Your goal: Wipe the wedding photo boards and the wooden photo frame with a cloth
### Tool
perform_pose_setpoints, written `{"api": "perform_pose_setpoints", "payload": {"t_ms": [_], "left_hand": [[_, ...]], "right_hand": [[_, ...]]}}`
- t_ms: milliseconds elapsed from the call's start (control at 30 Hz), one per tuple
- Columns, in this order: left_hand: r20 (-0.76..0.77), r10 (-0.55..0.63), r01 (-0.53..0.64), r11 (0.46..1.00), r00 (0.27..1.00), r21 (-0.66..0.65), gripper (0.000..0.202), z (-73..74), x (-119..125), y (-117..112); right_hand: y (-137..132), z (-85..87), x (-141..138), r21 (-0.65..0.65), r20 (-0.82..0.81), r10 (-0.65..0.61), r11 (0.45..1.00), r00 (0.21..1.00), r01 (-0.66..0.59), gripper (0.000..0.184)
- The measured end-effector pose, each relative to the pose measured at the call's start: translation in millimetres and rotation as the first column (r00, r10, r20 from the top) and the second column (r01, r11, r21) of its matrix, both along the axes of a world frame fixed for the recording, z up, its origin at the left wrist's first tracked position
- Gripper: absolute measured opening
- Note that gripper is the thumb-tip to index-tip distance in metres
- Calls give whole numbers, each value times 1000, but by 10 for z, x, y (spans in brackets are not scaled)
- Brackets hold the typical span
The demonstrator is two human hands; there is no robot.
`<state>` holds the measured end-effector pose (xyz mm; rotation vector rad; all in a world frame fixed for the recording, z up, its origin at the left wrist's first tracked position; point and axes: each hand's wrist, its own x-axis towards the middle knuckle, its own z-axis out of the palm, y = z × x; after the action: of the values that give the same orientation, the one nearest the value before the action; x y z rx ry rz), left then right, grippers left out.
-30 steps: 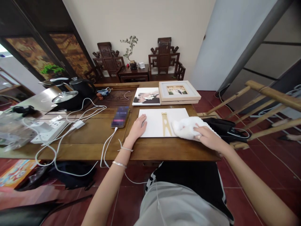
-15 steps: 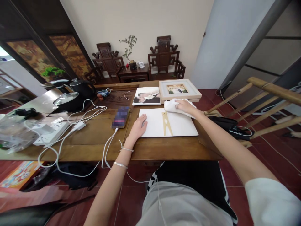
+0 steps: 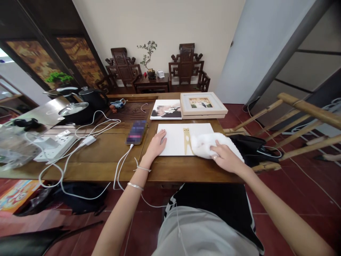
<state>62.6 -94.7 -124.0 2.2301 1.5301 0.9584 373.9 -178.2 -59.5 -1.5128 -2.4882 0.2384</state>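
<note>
A white panel (image 3: 173,139) lies flat on the wooden table, with a flat tan piece (image 3: 186,137), forked at its near end and pierced by a hole, on its middle. Fingers stretched out, my left hand (image 3: 156,144) rests on the panel's left edge. My right hand (image 3: 226,155) grips a fluffy white cloth (image 3: 204,145) and presses it over the panel's near right corner, which it hides. The cloth reaches close to the tan piece and hangs past the panel's right side.
Behind the panel lie a photo print (image 3: 165,109) and a framed picture (image 3: 204,103). To the left are a phone (image 3: 136,132) with a white cable, a power strip (image 3: 55,147), a black pot (image 3: 74,114) and a kettle (image 3: 93,99). A bamboo chair (image 3: 301,105) stands right.
My right hand has swept the white cloth from the panel's far right corner towards me, to its near right corner. My left hand has stayed on the left edge.
</note>
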Motion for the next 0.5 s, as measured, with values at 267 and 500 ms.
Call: {"api": "perform_pose_setpoints", "payload": {"t_ms": [267,500], "left_hand": [[-1,-3,3,1000,1000,7,43,-14,-11,7],[-11,-1,1,1000,1000,5,44,-33,-26,28]], "right_hand": [[0,79,79,-121,-34,-35,992,999,31,20],[1115,79,19,-105,-212,-74,993,975,53,20]]}}
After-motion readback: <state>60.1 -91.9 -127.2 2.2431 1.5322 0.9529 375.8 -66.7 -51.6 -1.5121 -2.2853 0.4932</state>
